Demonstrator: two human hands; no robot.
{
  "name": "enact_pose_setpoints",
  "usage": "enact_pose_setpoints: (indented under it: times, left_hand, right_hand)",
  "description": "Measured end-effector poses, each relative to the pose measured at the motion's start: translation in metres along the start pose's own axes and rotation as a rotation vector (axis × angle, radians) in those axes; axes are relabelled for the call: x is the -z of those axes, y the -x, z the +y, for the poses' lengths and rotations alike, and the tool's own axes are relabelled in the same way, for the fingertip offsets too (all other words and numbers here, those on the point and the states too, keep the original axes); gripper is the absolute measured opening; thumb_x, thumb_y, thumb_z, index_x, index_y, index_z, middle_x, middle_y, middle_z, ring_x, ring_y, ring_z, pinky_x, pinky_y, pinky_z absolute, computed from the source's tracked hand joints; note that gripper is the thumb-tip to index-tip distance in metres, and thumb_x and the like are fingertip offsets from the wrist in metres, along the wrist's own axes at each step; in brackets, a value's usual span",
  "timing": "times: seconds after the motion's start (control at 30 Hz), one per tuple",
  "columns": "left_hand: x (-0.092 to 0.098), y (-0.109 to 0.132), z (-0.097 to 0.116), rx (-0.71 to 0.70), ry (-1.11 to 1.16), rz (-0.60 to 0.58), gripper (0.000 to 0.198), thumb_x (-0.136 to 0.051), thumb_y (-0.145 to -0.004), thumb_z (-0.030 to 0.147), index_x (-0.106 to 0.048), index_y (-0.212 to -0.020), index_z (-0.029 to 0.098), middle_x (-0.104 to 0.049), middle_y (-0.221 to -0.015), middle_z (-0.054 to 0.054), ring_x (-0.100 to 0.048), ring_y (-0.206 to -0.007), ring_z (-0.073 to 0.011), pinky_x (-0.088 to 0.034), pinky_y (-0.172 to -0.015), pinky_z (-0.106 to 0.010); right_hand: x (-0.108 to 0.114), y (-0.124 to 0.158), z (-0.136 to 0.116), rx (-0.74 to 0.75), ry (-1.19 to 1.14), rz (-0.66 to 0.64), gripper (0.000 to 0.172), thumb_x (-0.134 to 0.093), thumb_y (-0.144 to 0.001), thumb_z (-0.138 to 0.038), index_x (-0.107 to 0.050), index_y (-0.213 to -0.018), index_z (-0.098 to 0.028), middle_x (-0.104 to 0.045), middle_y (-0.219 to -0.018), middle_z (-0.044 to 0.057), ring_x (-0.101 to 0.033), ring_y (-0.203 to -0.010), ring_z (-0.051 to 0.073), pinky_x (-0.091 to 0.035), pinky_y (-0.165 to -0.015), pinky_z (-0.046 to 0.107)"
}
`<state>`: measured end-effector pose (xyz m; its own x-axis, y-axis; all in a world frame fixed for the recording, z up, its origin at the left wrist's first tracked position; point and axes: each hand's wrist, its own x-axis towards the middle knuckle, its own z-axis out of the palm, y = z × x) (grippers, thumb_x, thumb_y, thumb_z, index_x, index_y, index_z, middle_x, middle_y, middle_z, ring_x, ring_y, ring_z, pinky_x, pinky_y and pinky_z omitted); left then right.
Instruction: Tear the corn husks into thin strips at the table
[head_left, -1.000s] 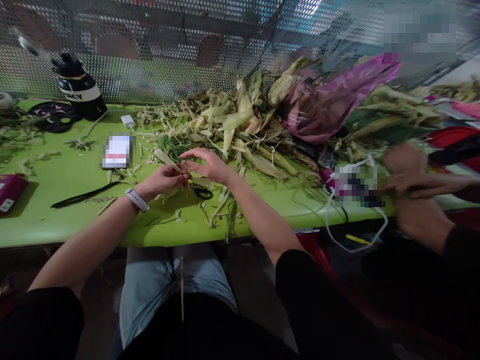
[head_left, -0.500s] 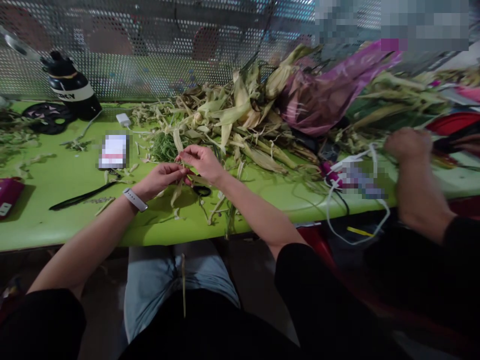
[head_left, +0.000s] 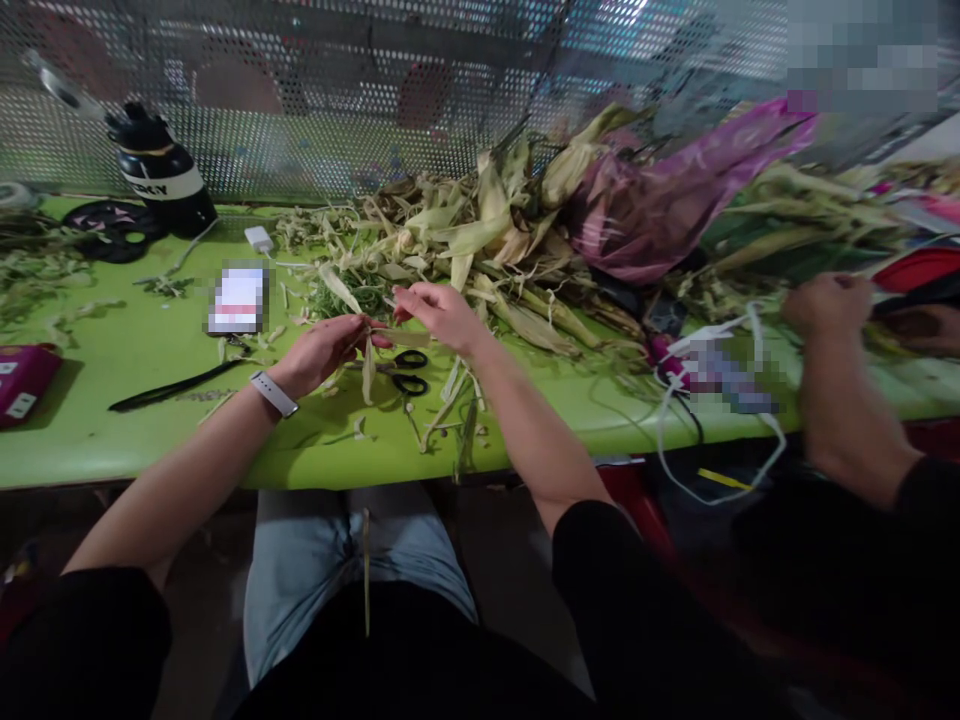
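Note:
My left hand [head_left: 330,345] is closed in a pinch on a corn husk [head_left: 368,378], whose pale strips stick out up, down and to the right of the fingers. Just up and to the right, my right hand [head_left: 437,315] has its thumb and fingers pressed together. Whatever lies between those fingers is too small to make out. Below the hands rest black-handled scissors [head_left: 410,384], their blades partly hidden by husk. Behind them a heap of dried corn husks [head_left: 491,205] spreads over the green table [head_left: 300,450], with fine green plant shreds [head_left: 330,300] at its near left edge.
A phone [head_left: 238,300], a black strap [head_left: 172,388] and a black bottle [head_left: 165,175] are on the left. At the right stand a purple plastic bag [head_left: 637,215] and a white cable [head_left: 660,440]. A co-worker's fist [head_left: 829,300] rests farther right. Perforated metal [head_left: 300,90] closes the back.
My right hand has moved right, away from the left, which keeps the husk. The husk strips have spread apart, and more of the scissors' handles shows. The view has shifted slightly.

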<state>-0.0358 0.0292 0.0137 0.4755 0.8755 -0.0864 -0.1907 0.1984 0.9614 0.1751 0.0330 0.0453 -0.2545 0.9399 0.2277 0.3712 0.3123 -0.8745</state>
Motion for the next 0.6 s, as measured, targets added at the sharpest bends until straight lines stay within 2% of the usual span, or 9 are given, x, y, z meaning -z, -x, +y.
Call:
enact_pose_setpoints:
  times: [0.1,0.17,0.23,0.37,0.47,0.53,0.6]
  left_hand:
    - [-0.001,0.000,0.003,-0.014,0.010,0.039,0.028,-0.066,-0.085,0.041,-0.074,-0.094,0.016,-0.074,-0.082,-0.009,-0.066,-0.078,-0.0180,-0.049,-0.066,-0.028]
    - [-0.002,0.001,0.003,-0.045,-0.010,0.053,0.026,-0.070,-0.083,0.041,-0.074,-0.091,0.016,-0.073,-0.080,-0.008,-0.063,-0.071,-0.0152,-0.047,-0.063,-0.026]
    - [-0.003,0.002,0.002,-0.092,-0.059,0.050,0.025,-0.075,-0.080,0.040,-0.072,-0.083,0.016,-0.073,-0.078,-0.006,-0.061,-0.066,-0.0133,-0.046,-0.062,-0.025]
    - [-0.002,0.002,0.001,-0.153,-0.182,-0.004,0.029,-0.075,-0.079,0.043,-0.070,-0.078,0.015,-0.074,-0.078,-0.007,-0.059,-0.065,-0.0117,-0.045,-0.064,-0.025]
    - [0.000,0.000,-0.001,-0.134,-0.241,-0.063,0.032,-0.073,-0.081,0.046,-0.072,-0.079,0.015,-0.074,-0.077,-0.007,-0.059,-0.064,-0.0120,-0.045,-0.065,-0.026]
    - [0.001,0.000,-0.002,-0.109,-0.221,-0.080,0.031,-0.074,-0.080,0.046,-0.072,-0.080,0.015,-0.074,-0.076,-0.007,-0.060,-0.065,-0.0125,-0.046,-0.066,-0.026]
    - [0.002,-0.001,-0.004,-0.102,-0.151,-0.047,0.029,-0.076,-0.079,0.044,-0.071,-0.082,0.016,-0.074,-0.079,-0.006,-0.062,-0.068,-0.0123,-0.045,-0.065,-0.025]
  right_hand:
    - [0.012,0.004,0.000,-0.051,0.091,-0.178,0.051,-0.063,-0.079,-0.067,-0.065,-0.074,-0.017,-0.061,-0.068,0.001,-0.052,-0.064,0.013,-0.038,-0.062,0.027]
    - [0.014,0.004,0.001,-0.032,0.107,-0.296,0.049,-0.070,-0.074,-0.065,-0.065,-0.076,-0.016,-0.059,-0.067,-0.001,-0.048,-0.062,0.012,-0.036,-0.060,0.026]
    - [0.013,0.004,0.002,0.020,0.113,-0.346,0.048,-0.070,-0.074,-0.065,-0.065,-0.075,-0.016,-0.057,-0.067,-0.002,-0.047,-0.063,0.012,-0.036,-0.061,0.026]
    - [0.010,0.002,0.000,0.112,0.104,-0.249,0.048,-0.064,-0.080,-0.064,-0.064,-0.072,-0.016,-0.058,-0.072,-0.001,-0.051,-0.071,0.013,-0.040,-0.071,0.028]
    - [0.006,0.000,0.000,0.100,0.064,-0.140,0.050,-0.062,-0.081,-0.065,-0.063,-0.070,-0.016,-0.060,-0.074,0.001,-0.054,-0.075,0.015,-0.042,-0.077,0.030]
    - [0.003,-0.002,0.002,0.082,0.057,-0.096,0.052,-0.062,-0.080,-0.067,-0.062,-0.069,-0.016,-0.061,-0.075,0.002,-0.055,-0.076,0.016,-0.043,-0.078,0.030]
    - [0.001,-0.004,0.006,0.077,0.055,-0.029,0.052,-0.062,-0.079,-0.068,-0.062,-0.072,-0.017,-0.062,-0.077,0.002,-0.056,-0.077,0.016,-0.044,-0.078,0.030]
